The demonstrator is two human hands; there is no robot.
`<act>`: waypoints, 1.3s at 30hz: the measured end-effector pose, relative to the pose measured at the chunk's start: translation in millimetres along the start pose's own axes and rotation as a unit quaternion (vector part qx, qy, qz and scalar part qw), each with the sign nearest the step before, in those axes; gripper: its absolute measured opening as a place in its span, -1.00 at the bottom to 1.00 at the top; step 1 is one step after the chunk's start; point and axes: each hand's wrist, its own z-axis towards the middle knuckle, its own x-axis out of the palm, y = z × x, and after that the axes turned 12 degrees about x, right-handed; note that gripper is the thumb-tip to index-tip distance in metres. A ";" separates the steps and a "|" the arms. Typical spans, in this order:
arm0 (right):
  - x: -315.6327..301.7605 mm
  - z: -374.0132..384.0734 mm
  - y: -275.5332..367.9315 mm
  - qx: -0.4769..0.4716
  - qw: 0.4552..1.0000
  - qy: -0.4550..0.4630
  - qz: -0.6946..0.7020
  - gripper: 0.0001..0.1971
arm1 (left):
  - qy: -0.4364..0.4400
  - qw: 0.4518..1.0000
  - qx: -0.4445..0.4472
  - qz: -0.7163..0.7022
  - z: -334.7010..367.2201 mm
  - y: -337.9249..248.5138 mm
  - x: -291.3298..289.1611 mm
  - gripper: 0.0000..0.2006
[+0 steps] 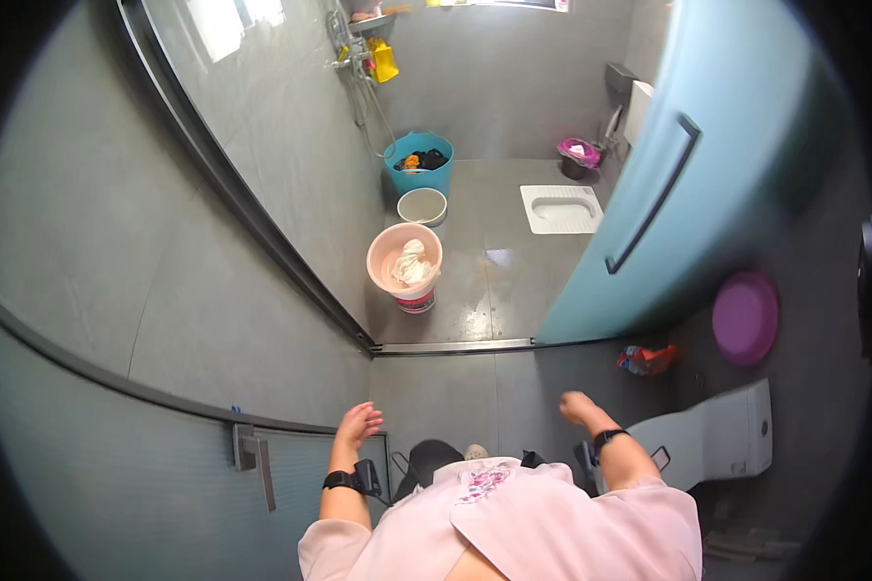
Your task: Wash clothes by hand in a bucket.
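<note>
The left hand (360, 424) is open, fingers loosely extended, near the ribbed glass door (155, 465); the right hand (578, 408), near the glossy toilet (693, 436), looks curled, though I cannot tell how tightly. Neither shows anything held. Beyond the metal sill (455, 348), the round pink bucket (386, 252) stands on smooth grey tile (499, 302), a crumpled white cloth (412, 263) inside. The cloth looks soft, best gathered from its top; the bucket, seemingly stiff plastic, suits a two-sided rim grip. Behind sit a white pail (422, 206) and blue tub (438, 181).

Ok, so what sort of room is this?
Most likely a bathroom: it has a white squat toilet, a pedestal toilet at the right and a shower fitting toward the upper left.
</note>
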 end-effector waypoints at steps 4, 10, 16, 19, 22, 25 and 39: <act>-108.1 74.6 109.3 -0.075 0.996 -0.030 0.023 -0.76 | -0.040 0.998 -0.014 -0.054 41.3 -16.1 -25.9 -0.67; -195.3 157.6 181.6 -0.125 0.985 -0.046 0.113 -0.76 | -0.087 0.992 -0.042 -0.083 143.4 -48.0 -42.8 -0.65; -248.9 242.1 158.6 -0.059 0.985 -0.075 0.144 -0.73 | -0.032 0.998 -0.024 -0.047 263.8 -150.8 19.3 -0.67; -263.5 294.0 139.6 -0.040 0.984 -0.087 0.149 -0.74 | -0.001 0.999 -0.005 -0.039 314.6 -201.7 57.9 -0.68; -265.5 362.1 112.5 0.052 0.986 0.024 0.154 -0.73 | 0.007 0.999 0.009 -0.047 365.2 -239.3 92.3 -0.68; -250.2 443.8 61.4 0.168 0.956 0.154 0.186 -0.75 | 0.018 0.998 0.013 -0.053 423.1 -265.5 131.5 -0.68; -478.9 685.3 34.8 0.058 0.991 -0.007 0.123 -0.73 | -0.087 0.987 -0.068 -0.118 605.5 -330.8 246.8 -0.73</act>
